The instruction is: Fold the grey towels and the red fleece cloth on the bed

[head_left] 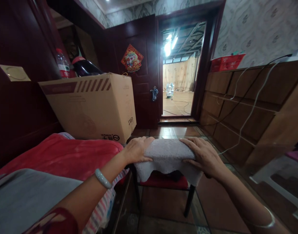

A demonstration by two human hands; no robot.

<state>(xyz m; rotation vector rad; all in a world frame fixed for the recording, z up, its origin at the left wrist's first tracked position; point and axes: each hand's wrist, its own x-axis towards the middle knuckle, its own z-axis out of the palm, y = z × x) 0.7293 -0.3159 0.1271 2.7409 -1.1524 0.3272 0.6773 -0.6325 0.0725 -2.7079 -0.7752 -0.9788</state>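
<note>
A folded grey-white towel (167, 156) lies on a red-seated stool (163, 182) with dark metal legs, right in front of me. My left hand (136, 149) rests flat on the towel's left end, fingers stretched out. My right hand (204, 154) lies flat on its right end, fingers spread. Neither hand grips anything. A pale bangle circles my left wrist and a thin one my right.
A big cardboard box (95, 107) sits on the bed to the left, over a red blanket (63, 156) and grey cloth (24, 198). Bottles stand behind the box. A dark door (136, 71) is open ahead. Wooden cabinets (248, 107) with white cables line the right.
</note>
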